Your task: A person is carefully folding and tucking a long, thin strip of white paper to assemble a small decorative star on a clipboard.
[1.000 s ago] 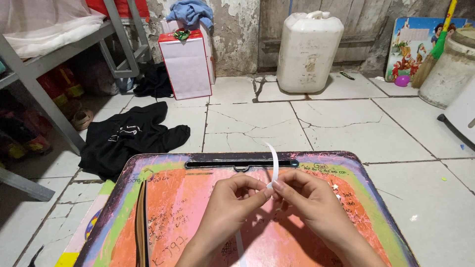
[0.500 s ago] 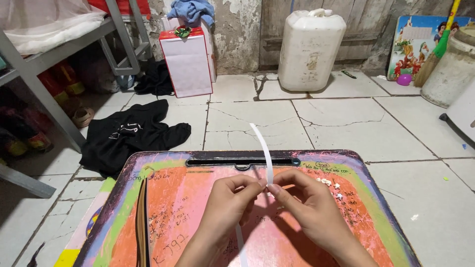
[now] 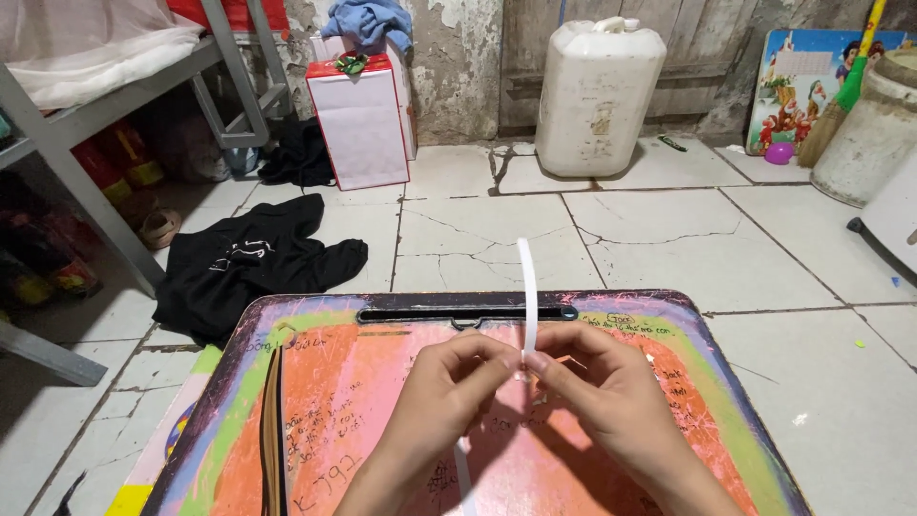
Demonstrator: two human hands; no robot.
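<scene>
A narrow white paper strip (image 3: pixel 527 291) stands upright above a colourful small table (image 3: pixel 315 382) with an orange and pink top. My left hand (image 3: pixel 457 382) and my right hand (image 3: pixel 592 377) meet at the strip's middle, fingertips pinching it together. A lower part of the strip (image 3: pixel 462 473) trails down between my wrists. A dark slot runs along the table's far edge (image 3: pixel 458 313).
On the tiled floor lie a black garment (image 3: pixel 253 260) at left, a white and red gift bag (image 3: pixel 361 119), a white plastic jerrycan (image 3: pixel 600 96), a metal frame (image 3: pixel 57 162) at far left, a broom and a pale bucket (image 3: pixel 864 134) at right.
The strip's upper end has straightened from a leftward curve to nearly upright. Both hands stayed pinched on it, shifting slightly.
</scene>
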